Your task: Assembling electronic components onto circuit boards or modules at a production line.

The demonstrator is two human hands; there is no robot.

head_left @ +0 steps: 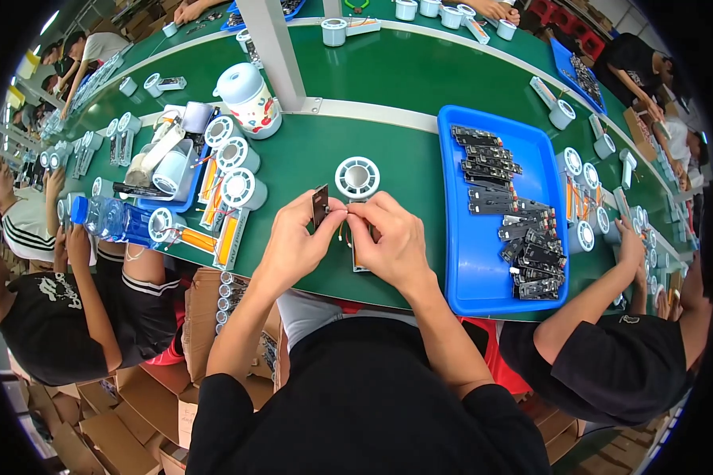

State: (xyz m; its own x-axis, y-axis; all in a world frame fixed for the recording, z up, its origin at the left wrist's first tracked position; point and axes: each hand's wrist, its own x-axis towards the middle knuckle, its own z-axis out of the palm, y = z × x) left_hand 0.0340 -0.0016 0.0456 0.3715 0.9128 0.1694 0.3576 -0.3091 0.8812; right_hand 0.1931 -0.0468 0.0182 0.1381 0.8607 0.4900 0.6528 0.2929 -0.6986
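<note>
My left hand (293, 241) pinches a small dark circuit board (319, 207), which stands nearly upright between thumb and fingers. Against its fingertips, my right hand (394, 237) closes thumb and forefinger on the end of a thin wire, mostly covered by the fingers. Just beyond both hands a white round-headed device (357, 177), like a handheld fan, rests on the green table with its ring-shaped face up. Its handle runs toward me under my right hand and is largely hidden. Short coloured wires show below the fingertips.
To the right, a blue tray (469, 273) holds several dark circuit boards (491, 199). Similar white devices (244, 188) with orange batteries lie at left, near a clear water bottle (115, 219) and a white jug (249, 99). A metal post (273, 55) rises ahead. Co-workers sit on both sides.
</note>
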